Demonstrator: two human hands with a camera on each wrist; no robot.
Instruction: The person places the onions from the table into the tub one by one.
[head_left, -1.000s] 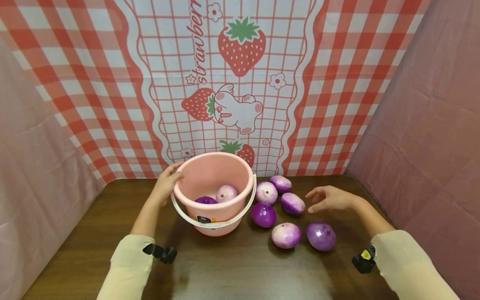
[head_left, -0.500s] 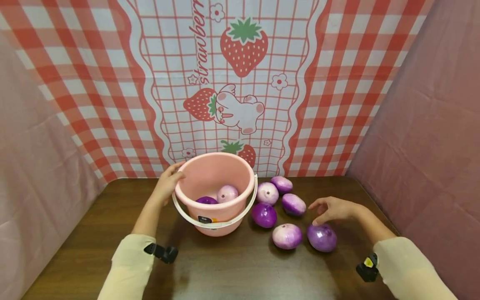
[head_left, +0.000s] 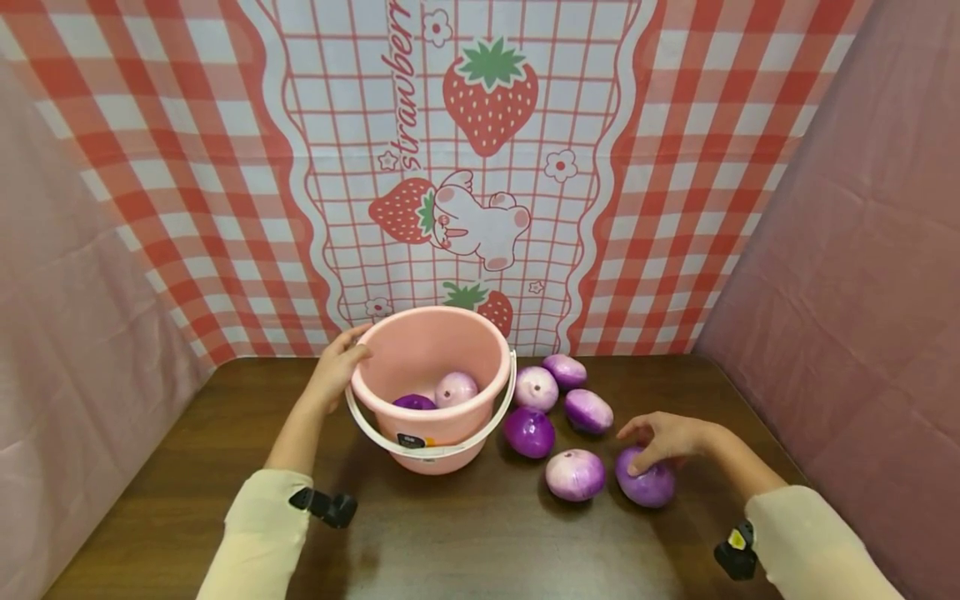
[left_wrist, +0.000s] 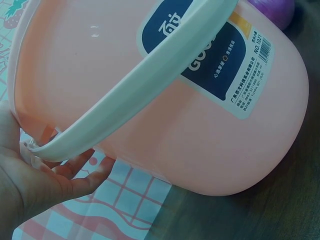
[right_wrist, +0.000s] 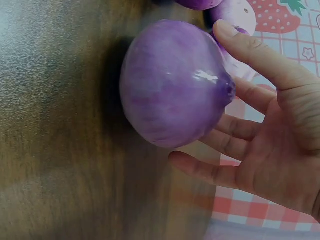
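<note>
Spreading behind everything, a red-checked strawberry cloth [head_left: 480,167] hangs along the far edge of the dark wooden worktop [head_left: 465,533], with plain pink cloth at the left and right edges.

Next in size, the pink bucket [head_left: 442,437] stands upright near the far edge, a little left of the middle, its white handle [head_left: 375,433] lowered against the near side over a dark blue label. Inside it lie two onions: a pale one [head_left: 456,388] and a dark purple one [head_left: 414,402], touching each other at the bottom.

At the bucket's left rim, the left hand [head_left: 335,372] takes hold, thumb over the rim and fingers curled round the outside wall; the left wrist view shows those fingers [left_wrist: 80,172] pressed under the rim by the handle's pivot.

Toward the right edge, the right hand [head_left: 663,435] comes down on the dark purple onion [head_left: 647,487], which sits on the worktop; in the right wrist view the thumb [right_wrist: 255,50] and curled fingers close round that onion [right_wrist: 172,82], so the grip is clamped on it.

Between bucket and hand, five more onions lie loose: a pale one [head_left: 574,474] just beside the held onion, a dark one [head_left: 528,432], and three pale-and-purple ones [head_left: 588,411] [head_left: 536,387] [head_left: 564,371] nearer the far edge.
</note>
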